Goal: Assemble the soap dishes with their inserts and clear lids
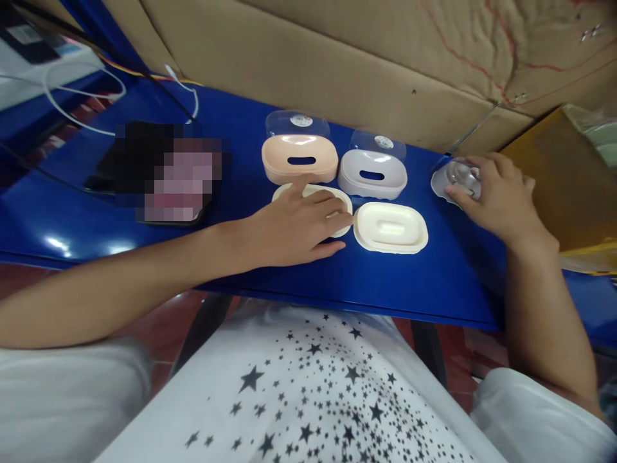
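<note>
My left hand (301, 222) lies flat, fingers stretched, on a cream soap-dish tray (337, 196) on the blue table (376, 283). A second cream tray (390, 227) sits just right of it, untouched. Behind them stand a peach soap box (299, 157) and a grey soap box (372, 173), each with a clear lid tilted up at its back. My right hand (496, 193) curls over a clear lid (456, 177) at the table's right, fingers wrapped on it.
A blurred dark object (164, 173) lies at the left of the table, with white cables (77, 96) behind it. Cardboard sheets (366, 58) lean along the back edge. A yellow-brown box (569, 173) stands at the right.
</note>
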`<state>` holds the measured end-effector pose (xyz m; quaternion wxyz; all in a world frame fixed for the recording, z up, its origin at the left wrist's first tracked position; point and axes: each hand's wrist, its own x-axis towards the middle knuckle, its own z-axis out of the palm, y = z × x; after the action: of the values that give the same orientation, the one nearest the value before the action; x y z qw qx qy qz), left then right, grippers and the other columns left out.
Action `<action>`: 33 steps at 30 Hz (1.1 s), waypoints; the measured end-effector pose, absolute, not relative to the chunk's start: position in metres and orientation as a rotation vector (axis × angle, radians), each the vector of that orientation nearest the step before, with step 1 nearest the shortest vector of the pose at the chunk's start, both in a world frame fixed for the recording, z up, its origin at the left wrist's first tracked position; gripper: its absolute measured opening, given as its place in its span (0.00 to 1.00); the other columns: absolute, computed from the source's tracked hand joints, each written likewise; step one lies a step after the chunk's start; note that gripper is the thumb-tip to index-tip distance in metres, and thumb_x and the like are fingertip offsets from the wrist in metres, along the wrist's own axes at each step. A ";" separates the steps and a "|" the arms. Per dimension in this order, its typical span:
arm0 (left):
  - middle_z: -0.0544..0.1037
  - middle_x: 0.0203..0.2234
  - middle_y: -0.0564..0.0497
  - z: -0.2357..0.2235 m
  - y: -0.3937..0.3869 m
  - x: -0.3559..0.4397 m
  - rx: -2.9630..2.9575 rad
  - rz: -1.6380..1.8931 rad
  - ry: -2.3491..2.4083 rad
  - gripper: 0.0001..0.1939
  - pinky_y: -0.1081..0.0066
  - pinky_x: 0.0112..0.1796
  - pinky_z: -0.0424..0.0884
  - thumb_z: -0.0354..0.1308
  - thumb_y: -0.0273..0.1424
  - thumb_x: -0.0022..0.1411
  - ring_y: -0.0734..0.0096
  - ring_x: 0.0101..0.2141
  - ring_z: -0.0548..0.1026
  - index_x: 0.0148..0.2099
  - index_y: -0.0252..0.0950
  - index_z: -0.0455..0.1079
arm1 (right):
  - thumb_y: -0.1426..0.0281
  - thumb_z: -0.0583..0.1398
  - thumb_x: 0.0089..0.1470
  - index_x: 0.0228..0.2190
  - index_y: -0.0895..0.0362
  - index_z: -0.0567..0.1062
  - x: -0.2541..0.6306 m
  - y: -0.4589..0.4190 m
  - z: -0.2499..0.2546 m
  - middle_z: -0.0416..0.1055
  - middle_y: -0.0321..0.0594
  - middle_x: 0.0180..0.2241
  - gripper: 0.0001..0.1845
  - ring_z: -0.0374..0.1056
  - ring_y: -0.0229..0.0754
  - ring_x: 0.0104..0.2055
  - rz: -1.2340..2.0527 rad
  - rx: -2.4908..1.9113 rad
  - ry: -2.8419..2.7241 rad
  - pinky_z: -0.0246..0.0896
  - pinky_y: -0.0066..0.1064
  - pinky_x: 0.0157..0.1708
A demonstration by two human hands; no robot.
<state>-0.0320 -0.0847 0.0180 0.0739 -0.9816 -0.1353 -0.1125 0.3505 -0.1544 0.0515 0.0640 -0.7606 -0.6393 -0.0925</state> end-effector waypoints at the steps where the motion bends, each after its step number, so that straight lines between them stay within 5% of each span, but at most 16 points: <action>1: 0.82 0.57 0.39 0.018 -0.085 -0.032 -2.954 -0.347 -0.406 0.18 0.41 0.67 0.62 0.53 0.38 0.78 0.46 0.59 0.79 0.61 0.36 0.76 | 0.45 0.58 0.66 0.72 0.53 0.65 0.356 -0.153 0.050 0.61 0.66 0.72 0.42 0.59 0.77 0.72 -0.224 -2.334 -1.913 0.54 0.71 0.64; 10: 0.83 0.56 0.39 0.016 -0.083 -0.033 -2.965 -0.366 -0.394 0.17 0.41 0.68 0.60 0.54 0.37 0.78 0.47 0.59 0.79 0.61 0.37 0.75 | 0.48 0.66 0.61 0.69 0.47 0.68 0.382 -0.146 0.046 0.63 0.63 0.70 0.40 0.57 0.72 0.72 -0.137 -2.326 -1.880 0.51 0.70 0.63; 20: 0.82 0.57 0.38 0.015 -0.083 -0.033 -2.979 -0.365 -0.381 0.18 0.40 0.68 0.60 0.56 0.37 0.77 0.46 0.59 0.79 0.62 0.36 0.75 | 0.39 0.60 0.61 0.73 0.46 0.64 0.386 -0.152 0.051 0.63 0.63 0.69 0.47 0.60 0.74 0.68 -0.101 -2.422 -1.912 0.52 0.70 0.64; 25: 0.82 0.58 0.36 0.015 -0.083 -0.033 -2.978 -0.341 -0.377 0.19 0.39 0.68 0.60 0.57 0.36 0.77 0.44 0.60 0.79 0.63 0.33 0.74 | 0.46 0.64 0.63 0.72 0.52 0.67 0.384 -0.150 0.051 0.69 0.62 0.65 0.44 0.63 0.62 0.68 -0.049 -2.246 -1.965 0.60 0.51 0.67; 33: 0.81 0.59 0.39 0.015 -0.083 -0.034 -2.989 -0.335 -0.392 0.19 0.40 0.67 0.61 0.56 0.37 0.77 0.46 0.61 0.78 0.63 0.37 0.74 | 0.43 0.60 0.66 0.70 0.53 0.69 0.357 -0.148 0.047 0.68 0.63 0.66 0.41 0.63 0.67 0.70 -0.352 -2.207 -1.870 0.59 0.59 0.67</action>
<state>-0.0337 -0.0833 0.0152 0.0544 -0.9840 -0.1290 -0.1102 0.3568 -0.1479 0.0468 0.1135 -0.7526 -0.6374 -0.1200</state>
